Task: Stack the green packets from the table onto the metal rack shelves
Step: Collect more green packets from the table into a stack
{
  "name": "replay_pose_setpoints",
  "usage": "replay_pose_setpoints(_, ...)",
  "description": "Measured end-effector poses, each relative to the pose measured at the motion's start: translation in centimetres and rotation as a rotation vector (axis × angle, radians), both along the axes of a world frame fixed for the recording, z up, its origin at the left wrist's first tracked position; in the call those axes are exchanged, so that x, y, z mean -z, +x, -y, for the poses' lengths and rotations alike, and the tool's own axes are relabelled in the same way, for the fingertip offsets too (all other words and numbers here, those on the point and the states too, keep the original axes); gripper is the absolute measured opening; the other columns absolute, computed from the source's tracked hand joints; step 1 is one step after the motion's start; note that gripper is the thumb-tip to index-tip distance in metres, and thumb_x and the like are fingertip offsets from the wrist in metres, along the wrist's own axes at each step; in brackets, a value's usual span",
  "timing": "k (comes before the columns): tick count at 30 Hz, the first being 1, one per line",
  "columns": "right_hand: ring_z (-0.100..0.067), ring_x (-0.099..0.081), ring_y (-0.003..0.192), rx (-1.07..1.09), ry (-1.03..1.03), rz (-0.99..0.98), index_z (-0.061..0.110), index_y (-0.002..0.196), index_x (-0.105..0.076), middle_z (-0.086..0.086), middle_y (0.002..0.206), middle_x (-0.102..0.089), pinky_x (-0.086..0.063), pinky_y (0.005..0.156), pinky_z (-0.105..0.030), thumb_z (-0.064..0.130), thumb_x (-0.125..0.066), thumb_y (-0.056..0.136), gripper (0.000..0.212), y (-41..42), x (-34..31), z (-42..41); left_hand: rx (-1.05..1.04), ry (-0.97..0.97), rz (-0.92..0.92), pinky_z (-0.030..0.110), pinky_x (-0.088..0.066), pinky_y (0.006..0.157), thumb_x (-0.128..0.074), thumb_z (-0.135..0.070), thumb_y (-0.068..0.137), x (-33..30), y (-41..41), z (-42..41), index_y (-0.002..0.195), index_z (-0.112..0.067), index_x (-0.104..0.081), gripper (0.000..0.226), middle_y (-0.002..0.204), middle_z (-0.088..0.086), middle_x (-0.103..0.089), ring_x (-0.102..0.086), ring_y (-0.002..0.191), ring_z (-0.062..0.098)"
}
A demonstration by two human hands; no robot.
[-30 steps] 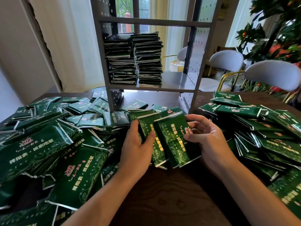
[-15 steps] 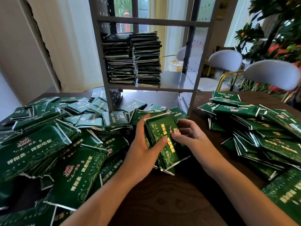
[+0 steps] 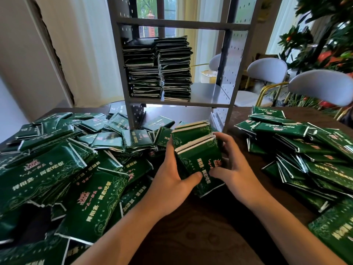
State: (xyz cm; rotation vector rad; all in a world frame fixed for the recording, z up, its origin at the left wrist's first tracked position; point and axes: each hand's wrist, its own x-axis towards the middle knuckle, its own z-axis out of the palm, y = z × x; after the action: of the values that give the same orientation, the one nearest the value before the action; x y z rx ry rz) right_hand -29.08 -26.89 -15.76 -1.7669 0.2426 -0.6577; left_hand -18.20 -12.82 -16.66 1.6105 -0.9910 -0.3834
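Note:
A bundle of green packets (image 3: 198, 155) is squeezed between both hands, just in front of the metal rack (image 3: 208, 98). My left hand (image 3: 172, 178) grips its left side with the thumb across the front. My right hand (image 3: 231, 169) grips its right side, fingers curled behind it. Two tall stacks of packets (image 3: 158, 67) stand on the left part of the rack's middle shelf. Loose green packets lie heaped on the table to the left (image 3: 57, 169) and to the right (image 3: 305, 150).
The dark wooden table (image 3: 200, 226) shows bare wood between my forearms. The right half of the rack's middle shelf (image 3: 210, 92) is bare metal. Two white chairs (image 3: 315, 87) and a plant (image 3: 324, 35) stand behind the table on the right.
Both hands have pressed the fanned packets together into one tighter bundle, and it has tilted more upright toward the rack.

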Motion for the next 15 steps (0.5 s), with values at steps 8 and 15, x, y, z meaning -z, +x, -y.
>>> replay_pose_setpoints(8, -0.011, -0.058, 0.125, -0.044, 0.127, 0.071, 0.044, 0.153, -0.021, 0.014, 0.136, -0.058, -0.051, 0.099, -0.034, -0.001, -0.06, 0.068, 0.103, -0.36, -0.06, -0.29, -0.032, -0.055, -0.006, 0.03, -0.044, 0.109, -0.077, -0.008, 0.086, -0.15, -0.14, -0.17, 0.141, -0.038, -0.037, 0.074, 0.127, -0.024, -0.061, -0.054, 0.125, -0.003)
replay_pose_setpoints(15, -0.008, -0.066, 0.112, -0.074, 0.285, 0.03, 0.059, 0.138, -0.03, 0.011, 0.131, -0.063, -0.055, 0.078, -0.023, -0.006, -0.053, 0.058, 0.106, 0.09, 0.26, -0.47, 0.063, 0.061, 0.008, -0.002, -0.036, 0.092, -0.07, 0.0, 0.085, -0.16, -0.3, -0.02, 0.131, -0.058, -0.023, 0.087, 0.132, -0.026, -0.053, -0.047, 0.123, -0.016)
